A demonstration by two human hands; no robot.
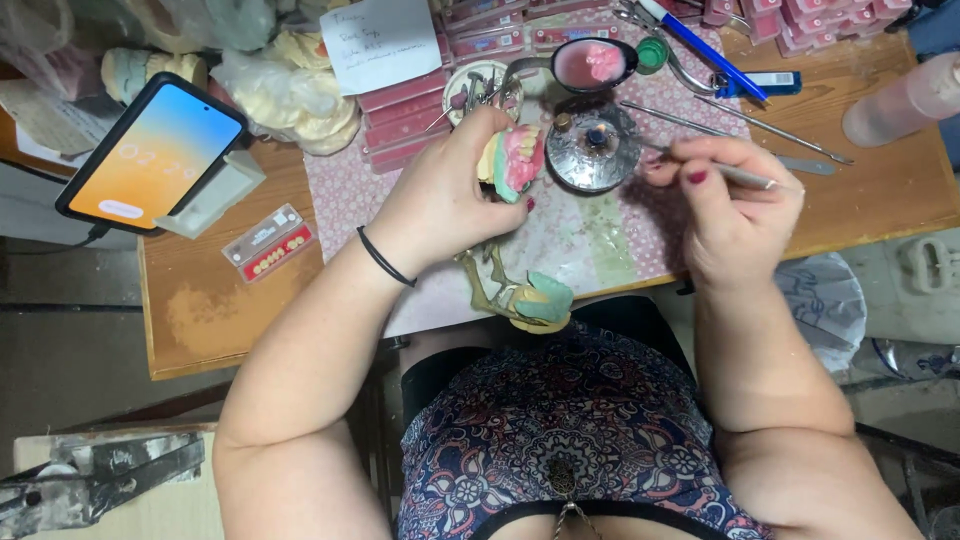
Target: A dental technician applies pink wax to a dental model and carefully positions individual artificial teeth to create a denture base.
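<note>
Wax-up step, centre frame: left hand (440,200) clamped on denture model (513,160); right hand (735,205) pinching metal tool (745,177). Next needs tip steady w/ model.

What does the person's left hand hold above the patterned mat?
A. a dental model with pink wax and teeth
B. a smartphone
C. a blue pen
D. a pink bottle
A: the left hand grips a dental model with pink wax and teeth on a pale base, while the right hand holds a thin metal tool beside it.
</note>
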